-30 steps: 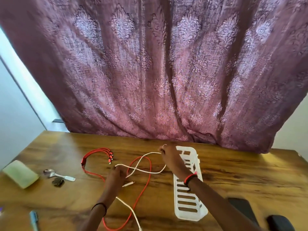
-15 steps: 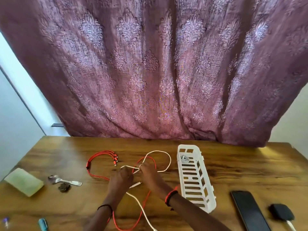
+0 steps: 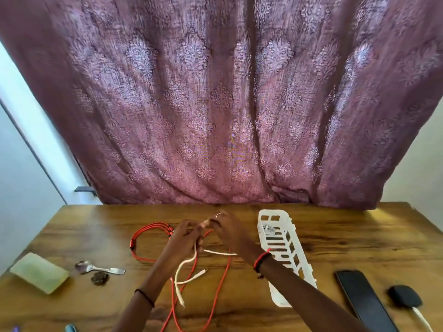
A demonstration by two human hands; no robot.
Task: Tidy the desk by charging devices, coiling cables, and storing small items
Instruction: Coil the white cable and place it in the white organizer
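My left hand (image 3: 185, 238) and my right hand (image 3: 225, 230) meet above the middle of the wooden desk (image 3: 347, 240), both gripping a thin white cable (image 3: 185, 263) whose loose ends trail toward me. A red multi-head cable (image 3: 146, 236) lies under and left of the hands, its long strand running to the front edge. A white slotted plastic basket (image 3: 285, 250) stands just right of my right hand with a small white coiled item in its far end. A black phone (image 3: 362, 295) and a black charger plug (image 3: 405, 299) with a white lead lie at the front right.
At the left lie a pale green block (image 3: 39, 273), a metal spoon (image 3: 96, 268) and a small dark object (image 3: 99, 278). A pen tip (image 3: 70, 328) shows at the front edge. A purple patterned curtain (image 3: 223, 104) hangs behind the desk.
My right hand moved from the basket's end back to the left hand, and both then lifted the white cable farther back; its big loop is gathered in, and the ends now trail toward me.
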